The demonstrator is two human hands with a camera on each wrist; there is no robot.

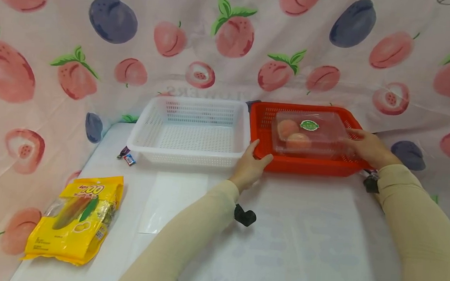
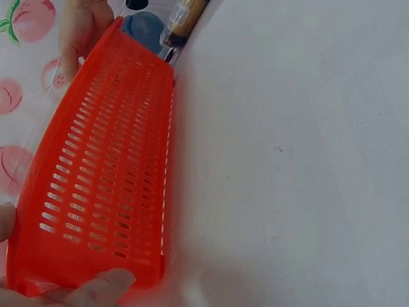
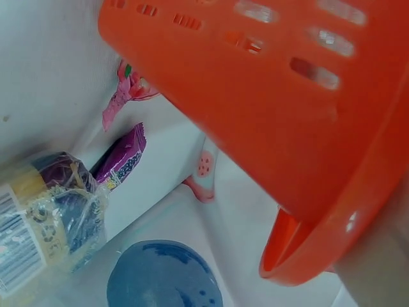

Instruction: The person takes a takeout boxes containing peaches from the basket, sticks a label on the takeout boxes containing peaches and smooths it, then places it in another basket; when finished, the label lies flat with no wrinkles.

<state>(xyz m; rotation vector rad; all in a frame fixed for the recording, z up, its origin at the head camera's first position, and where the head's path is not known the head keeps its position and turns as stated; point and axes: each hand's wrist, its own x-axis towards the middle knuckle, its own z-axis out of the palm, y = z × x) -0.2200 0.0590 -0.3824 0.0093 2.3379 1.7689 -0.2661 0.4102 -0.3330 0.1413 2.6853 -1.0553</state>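
Note:
A clear plastic box [image 1: 323, 141] with a green label lies inside a red basket [image 1: 301, 167]. Peaches [image 1: 298, 141] show through the box's left part. My left hand [image 1: 249, 166] grips the basket's front left corner; in the left wrist view its thumb [image 2: 108, 284] presses on the perforated wall and a finger [image 2: 5, 220] hooks over the rim. At the other end, my right hand [image 1: 371, 148] reaches over the basket's right rim and holds the box's right end. The basket wall [image 3: 255, 128] fills much of the right wrist view, which hides that hand's fingers.
Beside the red basket stands a white perforated basket [image 1: 188, 157]. Small wrapped sweets [image 1: 129, 159] and a yellow bag [image 1: 74, 221] lie to the left. Near my right wrist are a purple packet [image 3: 124, 157] and a clear-wrapped pack [image 3: 51, 220]. A fruit-print cloth [image 1: 230, 71] hangs behind.

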